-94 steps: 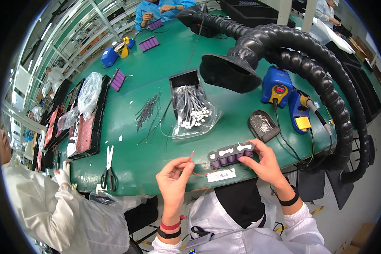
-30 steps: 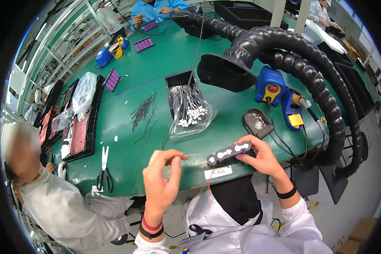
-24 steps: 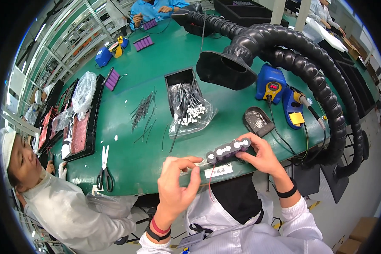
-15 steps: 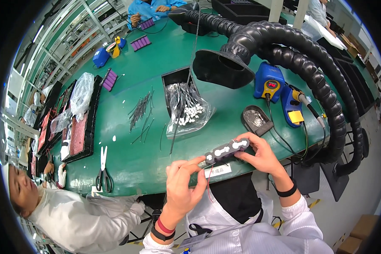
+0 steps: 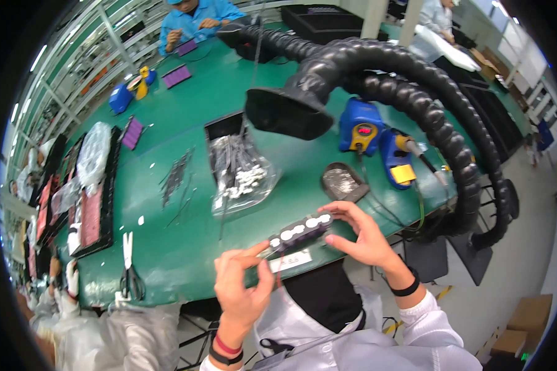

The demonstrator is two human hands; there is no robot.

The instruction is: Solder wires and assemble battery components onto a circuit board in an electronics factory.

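Note:
A narrow battery pack point(image 5: 304, 230) hangs at the table's front edge between my hands. White pads line its dark top, and a thin red wire point(image 5: 281, 262) trails from its left part. My left hand point(image 5: 244, 287) has its fingers closed at the pack's left end. At the other end, the thumb and fingers of my right hand point(image 5: 368, 240) hold the pack. Just below it lies a white paper label point(image 5: 290, 262) on the green table point(image 5: 185, 247).
Scissors point(image 5: 129, 263) and dark wires point(image 5: 178, 176) lie to the left. A black bin point(image 5: 221, 128) of white-ended leads stands ahead. On the right are a blue soldering station point(image 5: 360, 123), an iron holder point(image 5: 395, 151) and a black fume hose point(image 5: 408, 74). Co-workers sit left and across.
The whole view has shifted, so table things appear farther left. The pack has tilted and shows more of its dark side. Both hands stay at its ends.

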